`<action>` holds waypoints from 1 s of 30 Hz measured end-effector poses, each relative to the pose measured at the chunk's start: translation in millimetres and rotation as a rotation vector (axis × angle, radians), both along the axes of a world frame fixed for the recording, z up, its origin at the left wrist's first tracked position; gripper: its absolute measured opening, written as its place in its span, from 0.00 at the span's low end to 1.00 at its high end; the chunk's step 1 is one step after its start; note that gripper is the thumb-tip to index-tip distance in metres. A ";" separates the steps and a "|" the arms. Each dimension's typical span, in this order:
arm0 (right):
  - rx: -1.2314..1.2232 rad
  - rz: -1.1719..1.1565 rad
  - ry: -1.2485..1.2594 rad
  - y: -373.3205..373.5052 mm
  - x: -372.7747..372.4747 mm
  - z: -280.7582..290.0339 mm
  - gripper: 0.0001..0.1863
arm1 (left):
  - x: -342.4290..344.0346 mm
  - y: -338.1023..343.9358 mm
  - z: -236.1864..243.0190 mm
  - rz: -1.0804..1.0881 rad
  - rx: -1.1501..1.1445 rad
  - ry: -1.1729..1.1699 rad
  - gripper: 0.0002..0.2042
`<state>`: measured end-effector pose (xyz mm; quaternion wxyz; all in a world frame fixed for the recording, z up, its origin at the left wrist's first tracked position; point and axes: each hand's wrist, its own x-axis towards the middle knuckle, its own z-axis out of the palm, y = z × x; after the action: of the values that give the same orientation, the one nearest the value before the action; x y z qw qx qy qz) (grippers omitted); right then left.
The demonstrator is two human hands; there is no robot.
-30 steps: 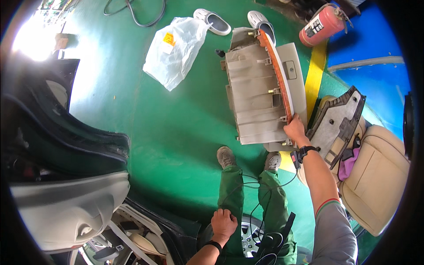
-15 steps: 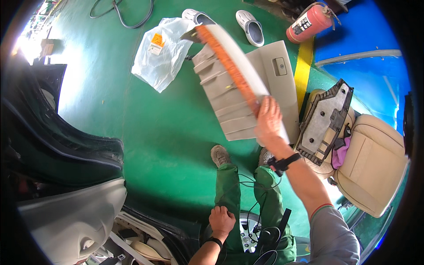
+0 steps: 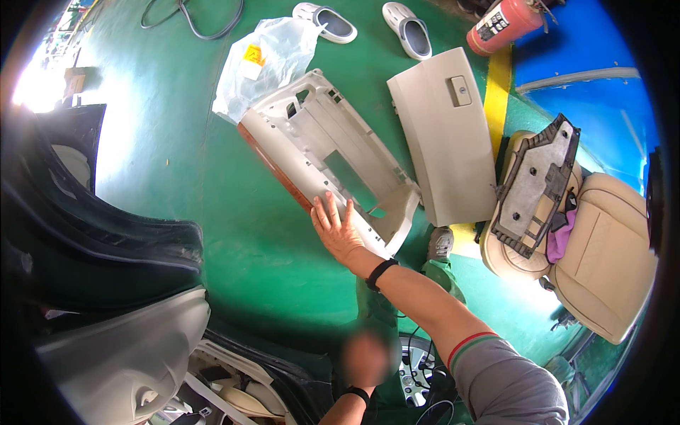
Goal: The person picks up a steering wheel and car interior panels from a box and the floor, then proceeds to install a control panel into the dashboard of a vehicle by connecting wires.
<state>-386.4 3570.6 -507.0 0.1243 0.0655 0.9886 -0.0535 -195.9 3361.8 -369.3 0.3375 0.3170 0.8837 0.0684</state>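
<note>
A beige car dashboard trim panel [image 3: 292,150] with a wood-look strip along its left edge lies slanted over the green floor. Its hollow, slotted side faces up, and its upper end meets a clear plastic bag [image 3: 263,67]. My right hand [image 3: 334,225] rests on the panel's lower end, fingers stretched out and spread flat; the thumb is hidden. Low in the view is my left hand [image 3: 366,360], near my leg and away from the panel. It is smeared, so its fingers do not show. Right of the panel lies a beige glove box door [image 3: 443,134] with a latch.
A beige car seat [image 3: 602,255] stands at the right, with a grey-black trim piece [image 3: 533,185] on it. Behind are a red fire extinguisher [image 3: 504,27] and a pair of clogs [image 3: 407,32]. A car's open doorway and bumper-like grey panel [image 3: 120,354] fill the left.
The trim panel has turned over and come left and down off the glove box door, its wood strip now on the left. My right hand moved left with it and its fingers spread.
</note>
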 end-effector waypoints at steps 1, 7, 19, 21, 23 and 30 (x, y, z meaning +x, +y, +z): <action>0.016 -0.022 0.010 -7.8 -2.9 2.7 0.34 | 3.1 -2.0 0.1 0.011 -0.013 -0.001 0.07; -0.067 0.087 -0.145 -16.3 -14.7 -19.1 0.36 | -1.0 9.4 7.7 0.179 -0.015 -0.100 0.08; -0.600 -0.652 -0.405 -2.3 21.3 -37.5 0.43 | 2.9 13.4 8.1 0.083 -0.086 -0.140 0.11; -0.682 -0.663 -0.243 14.9 49.6 -39.3 0.42 | -1.4 18.3 10.0 0.126 -0.112 -0.185 0.12; -0.747 -0.860 -0.084 57.8 83.2 -44.8 0.39 | -0.8 20.4 11.5 0.103 -0.080 -0.155 0.12; 0.243 -0.991 0.229 304.4 203.5 -55.1 0.36 | 4.2 12.8 6.0 0.004 -0.077 -0.071 0.10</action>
<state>-183.0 3875.0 -562.1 -0.0331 0.5332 0.8453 0.0023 -191.7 3374.6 -363.3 0.3807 0.2991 0.8738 0.0463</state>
